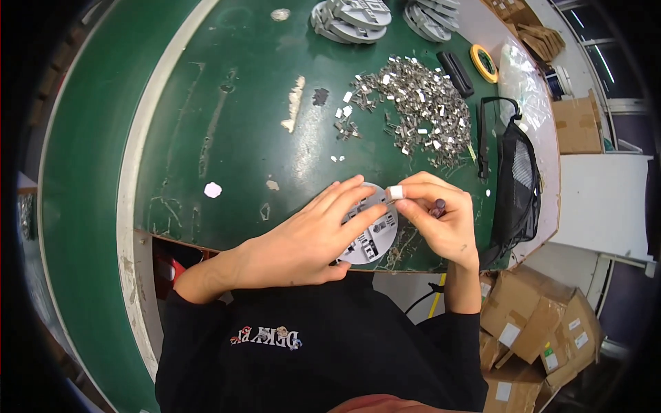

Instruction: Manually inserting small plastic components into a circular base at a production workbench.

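A grey round plastic disc (376,242) with raised slots and small dark metal pieces in it lies near the front edge of the green table. My left hand (321,233) spans it, thumb at the near rim and fingers stretched across the top, partly hiding it. At the disc's right rim, my right hand (442,217) pinches a small white-faced piece (396,193) between thumb and index finger. A dark brown, round-ended handle (438,208) is also tucked in the right hand; its other end is hidden. My left index fingertip is close to the white-faced piece.
Beyond my hands spreads a heap of small metal pieces (430,110), some white-faced. Stacked grey discs (351,20) stand at the far side, beside a black case (455,73) and yellow tape roll (484,63). A black mesh bag (518,182) lies right; cardboard boxes (530,313) are below.
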